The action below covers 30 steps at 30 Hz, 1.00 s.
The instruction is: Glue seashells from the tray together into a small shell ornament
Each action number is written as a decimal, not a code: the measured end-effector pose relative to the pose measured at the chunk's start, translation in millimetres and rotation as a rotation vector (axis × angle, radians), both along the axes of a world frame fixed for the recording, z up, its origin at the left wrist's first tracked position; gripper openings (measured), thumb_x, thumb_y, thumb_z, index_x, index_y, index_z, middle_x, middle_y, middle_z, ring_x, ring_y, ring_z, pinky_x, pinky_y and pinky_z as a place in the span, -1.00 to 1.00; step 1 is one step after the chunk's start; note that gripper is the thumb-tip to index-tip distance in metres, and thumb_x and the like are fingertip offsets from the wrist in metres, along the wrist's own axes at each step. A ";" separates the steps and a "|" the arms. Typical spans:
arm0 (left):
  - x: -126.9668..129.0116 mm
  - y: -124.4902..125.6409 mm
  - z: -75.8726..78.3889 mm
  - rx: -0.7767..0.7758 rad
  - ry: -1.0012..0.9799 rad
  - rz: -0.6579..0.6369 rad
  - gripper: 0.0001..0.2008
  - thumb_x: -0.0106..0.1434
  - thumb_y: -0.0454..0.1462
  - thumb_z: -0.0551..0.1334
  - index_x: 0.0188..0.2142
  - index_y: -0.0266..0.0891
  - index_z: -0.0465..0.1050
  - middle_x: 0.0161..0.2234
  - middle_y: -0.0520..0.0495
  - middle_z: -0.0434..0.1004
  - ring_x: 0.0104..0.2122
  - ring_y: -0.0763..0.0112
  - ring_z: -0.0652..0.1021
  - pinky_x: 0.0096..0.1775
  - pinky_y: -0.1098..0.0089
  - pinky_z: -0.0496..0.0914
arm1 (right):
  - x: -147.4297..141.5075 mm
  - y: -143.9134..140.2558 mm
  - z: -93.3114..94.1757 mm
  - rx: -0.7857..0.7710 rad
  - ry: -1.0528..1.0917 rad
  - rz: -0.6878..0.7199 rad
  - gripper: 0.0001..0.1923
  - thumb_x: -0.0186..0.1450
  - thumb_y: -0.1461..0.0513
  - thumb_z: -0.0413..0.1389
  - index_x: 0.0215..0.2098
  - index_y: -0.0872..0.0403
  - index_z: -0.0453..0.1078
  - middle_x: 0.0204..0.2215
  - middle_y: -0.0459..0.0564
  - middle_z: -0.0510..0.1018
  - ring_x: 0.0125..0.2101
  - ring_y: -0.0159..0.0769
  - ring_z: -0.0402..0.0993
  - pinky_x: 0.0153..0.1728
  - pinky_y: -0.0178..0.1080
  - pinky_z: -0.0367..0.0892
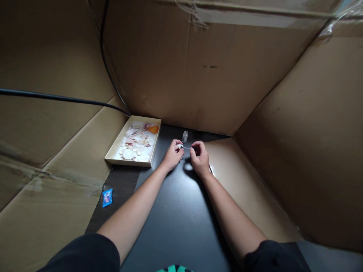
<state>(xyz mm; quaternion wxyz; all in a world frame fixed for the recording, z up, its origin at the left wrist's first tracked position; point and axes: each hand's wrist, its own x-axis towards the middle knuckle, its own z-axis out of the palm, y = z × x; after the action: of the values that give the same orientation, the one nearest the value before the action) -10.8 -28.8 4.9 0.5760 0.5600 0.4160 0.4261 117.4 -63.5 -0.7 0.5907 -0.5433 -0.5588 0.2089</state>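
Topple risk, I'd flag: left grip (172,155) pinching small white piece (180,146), right grip (200,156) pinching thin rod (186,148) between them, glass bottle (185,137) just beyond on table (177,211), where careless reaching could tip it.

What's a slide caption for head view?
Left hand pinches a white piece, right hand a thin rod; bottle beyond, shell tray left.

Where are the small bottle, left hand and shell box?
Small bottle (185,137): head view, on its body.
Left hand (171,156): head view, on its back.
Shell box (120,139): head view, on its left wall.
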 end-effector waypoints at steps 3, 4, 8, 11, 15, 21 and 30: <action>-0.4 0.4 -1.3 0.015 0.008 0.009 -0.78 0.14 -0.37 0.12 -0.22 -0.20 0.14 -0.54 0.17 0.31 -0.67 0.65 0.30 -0.61 0.59 0.14 | 0.5 -2.3 3.5 0.011 -0.025 -0.075 -0.85 0.21 0.18 0.05 -0.28 0.08 0.27 -0.45 -0.12 0.35 -0.52 -0.45 0.19 -0.47 -0.35 0.17; -0.4 0.6 -1.9 0.022 0.008 0.014 -0.79 0.14 -0.38 0.12 -0.22 -0.20 0.14 -0.54 0.17 0.31 -0.67 0.65 0.29 -0.60 0.59 0.14 | 0.2 -3.1 4.4 0.025 -0.030 -0.079 -0.85 0.22 0.18 0.04 -0.27 0.08 0.27 -0.44 -0.11 0.35 -0.51 -0.44 0.20 -0.46 -0.34 0.18; -0.7 0.6 -3.9 0.061 0.005 0.021 -0.79 0.15 -0.37 0.14 -0.22 -0.21 0.15 -0.56 0.18 0.28 -0.65 0.65 0.27 -0.55 0.59 0.12 | -3.2 -6.0 5.8 0.039 -0.080 -0.032 -0.84 0.23 0.18 0.02 -0.25 0.08 0.28 -0.45 -0.11 0.35 -0.49 -0.42 0.23 -0.44 -0.33 0.20; -1.1 -0.1 -4.2 0.095 0.012 0.026 -0.80 0.16 -0.37 0.14 -0.22 -0.21 0.16 -0.56 0.17 0.25 -0.62 0.62 0.26 -0.54 0.57 0.11 | -5.2 -7.3 4.7 0.019 -0.113 -0.078 -0.84 0.22 0.18 0.05 -0.25 0.07 0.28 -0.47 -0.13 0.33 -0.50 -0.43 0.22 -0.43 -0.33 0.19; -1.8 -0.1 -5.0 0.146 0.005 0.056 -0.81 0.16 -0.40 0.14 -0.24 -0.22 0.17 -0.54 0.14 0.22 -0.57 0.60 0.26 -0.49 0.56 0.13 | -5.0 -8.7 4.1 0.043 -0.157 -0.057 -0.84 0.27 0.18 0.00 -0.21 0.08 0.28 -0.42 -0.09 0.37 -0.46 -0.39 0.26 -0.36 -0.29 0.21; -2.8 1.1 -9.1 0.102 0.012 0.100 -0.79 0.15 -0.41 0.16 -0.23 -0.20 0.18 -0.54 0.15 0.16 -0.59 0.59 0.21 -0.51 0.54 0.09 | -6.0 -11.8 9.5 0.111 -0.358 -0.183 -0.83 0.28 0.16 0.00 -0.24 0.07 0.33 -0.42 -0.04 0.39 -0.36 -0.29 0.26 -0.22 -0.19 0.13; -4.4 0.3 -10.7 0.060 -0.005 0.093 -0.77 0.17 -0.35 0.19 -0.21 -0.17 0.16 -0.59 0.18 0.12 -0.64 0.60 0.18 -0.54 0.54 0.04 | -7.3 -11.9 9.6 0.056 -0.415 -0.199 -0.83 0.33 0.17 -0.06 -0.25 0.05 0.32 -0.42 -0.07 0.42 -0.40 -0.31 0.26 -0.20 -0.19 0.06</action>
<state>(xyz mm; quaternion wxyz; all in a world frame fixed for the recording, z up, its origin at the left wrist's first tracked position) -15.2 -28.5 -5.8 0.5397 0.5558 0.4272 0.4661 110.0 -75.4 9.0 0.4955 -0.6104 -0.6177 0.0180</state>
